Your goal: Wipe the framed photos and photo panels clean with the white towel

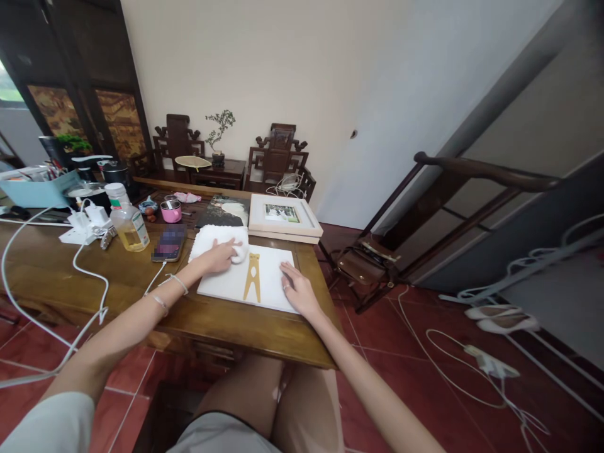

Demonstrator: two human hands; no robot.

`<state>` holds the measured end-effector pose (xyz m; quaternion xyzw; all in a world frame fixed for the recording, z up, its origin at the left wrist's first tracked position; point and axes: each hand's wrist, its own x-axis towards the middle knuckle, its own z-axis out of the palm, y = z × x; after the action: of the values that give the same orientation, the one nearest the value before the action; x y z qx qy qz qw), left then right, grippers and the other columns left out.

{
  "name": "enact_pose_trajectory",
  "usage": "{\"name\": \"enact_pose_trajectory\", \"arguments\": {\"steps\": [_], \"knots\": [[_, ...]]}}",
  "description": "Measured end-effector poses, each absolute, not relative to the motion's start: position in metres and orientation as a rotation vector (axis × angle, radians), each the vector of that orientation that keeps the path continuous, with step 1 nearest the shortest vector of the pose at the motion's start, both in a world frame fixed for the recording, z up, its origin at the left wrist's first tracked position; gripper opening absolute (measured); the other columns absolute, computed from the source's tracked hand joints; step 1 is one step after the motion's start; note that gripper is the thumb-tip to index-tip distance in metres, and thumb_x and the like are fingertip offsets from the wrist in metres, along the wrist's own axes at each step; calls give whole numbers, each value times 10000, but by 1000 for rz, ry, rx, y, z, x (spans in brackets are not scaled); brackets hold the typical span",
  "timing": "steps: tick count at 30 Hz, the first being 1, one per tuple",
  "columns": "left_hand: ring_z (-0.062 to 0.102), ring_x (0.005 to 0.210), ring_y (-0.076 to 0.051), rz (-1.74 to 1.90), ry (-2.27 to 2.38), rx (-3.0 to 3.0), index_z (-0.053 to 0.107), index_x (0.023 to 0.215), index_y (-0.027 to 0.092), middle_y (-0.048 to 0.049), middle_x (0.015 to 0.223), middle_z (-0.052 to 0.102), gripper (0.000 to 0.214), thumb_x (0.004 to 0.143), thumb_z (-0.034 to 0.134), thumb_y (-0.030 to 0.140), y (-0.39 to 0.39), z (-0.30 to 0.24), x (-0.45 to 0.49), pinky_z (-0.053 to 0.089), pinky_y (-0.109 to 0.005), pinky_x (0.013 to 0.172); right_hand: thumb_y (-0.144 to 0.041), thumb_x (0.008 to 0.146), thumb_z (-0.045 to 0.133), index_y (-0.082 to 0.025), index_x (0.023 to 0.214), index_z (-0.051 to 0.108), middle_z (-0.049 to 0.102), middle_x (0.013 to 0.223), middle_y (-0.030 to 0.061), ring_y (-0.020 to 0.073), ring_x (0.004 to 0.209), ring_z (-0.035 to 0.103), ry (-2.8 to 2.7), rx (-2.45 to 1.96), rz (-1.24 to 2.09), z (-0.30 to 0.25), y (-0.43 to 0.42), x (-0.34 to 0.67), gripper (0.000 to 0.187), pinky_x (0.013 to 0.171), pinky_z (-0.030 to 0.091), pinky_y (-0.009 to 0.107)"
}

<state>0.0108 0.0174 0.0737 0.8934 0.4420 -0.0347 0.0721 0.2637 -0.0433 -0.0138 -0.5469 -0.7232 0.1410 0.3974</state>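
The left hand (221,255) lay palm-down on a white cloth (207,238); whether it pinched the cloth could not be told. The white board (274,286) lay on the table (236,324), long axis sideways, its gold figure (255,268) with legs toward the near edge. The right hand (299,291) rested at the board's right edge, fingers extended.

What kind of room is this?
It looks like a room in someone's home, maybe a living room or study. You can see carved wooden chairs, a little potted tree between them, and pale shoes over at the right.
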Motion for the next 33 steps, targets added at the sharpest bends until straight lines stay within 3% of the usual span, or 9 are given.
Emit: {"name": "enact_pose_trajectory", "arguments": {"steps": [4,8,11,15,19,24,29,33], "knots": [[87,1428,-289,-129,1312,2703,614,999,132,-85,1539,178,444,685,367,-62,1,69,9,153,-685,1036,-167,826,451,-133,1177,627,575,1308,120,241,1300,446,-1839,-1381,359,-14,-43,263,394,1125,311,456],[61,1430,-284,-270,1246,2673,639,933,145,-50,1543,170,452,650,368,-80,-52,80,-3,178,-644,1061,-173,833,442,-97,1178,623,564,1314,150,250,1299,446,-1847,-1393,349,-13,-43,262,397,1126,308,458],[96,1429,-253,-334,1105,2685,647,935,165,-24,1529,223,472,653,361,-84,-92,90,-14,197,-582,1094,-168,827,457,-131,1177,628,573,1309,126,244,1297,450,-1838,-1379,356,-14,-43,262,391,1127,307,462],[197,1412,-225,-317,993,2682,651,919,171,-25,1496,307,447,680,366,-77,-108,98,-20,237,-477,1117,-162,822,461,-138,1169,633,579,1302,122,249,1295,451,-1834,-1376,349,-14,-43,263,389,1122,311,471],[324,1364,-237,-176,1013,2696,648,795,153,-59,1436,412,339,674,407,-52,-67,96,-13,335,-379,1066,-164,819,467,-154,1170,634,582,1302,110,246,1297,450,-1830,-1374,361,-14,-43,263,389,1124,308,470],[634,980,-235,-47,1209,2754,646,767,116,-118,1009,696,255,695,433,-4,8,91,9,464,-294,862,-174,827,460,-154,1169,632,582,1303,107,240,1295,452,-1828,-1383,360,-13,-44,263,384,1124,312,461],[638,878,-206,-20,1242,2767,658,847,107,-116,962,691,257,743,439,24,39,87,42,477,-281,822,-182,835,444,-127,1172,626,572,1309,131,243,1296,451,-1851,-1399,340,-13,-44,263,387,1121,313,463],[574,1079,-257,-33,1249,2779,653,935,116,-154,1195,608,324,755,415,-11,33,78,68,453,-413,915,-180,824,463,-165,1165,633,589,1294,104,241,1294,454,-1833,-1377,344,-15,-43,264,381,1116,319,467]]}}
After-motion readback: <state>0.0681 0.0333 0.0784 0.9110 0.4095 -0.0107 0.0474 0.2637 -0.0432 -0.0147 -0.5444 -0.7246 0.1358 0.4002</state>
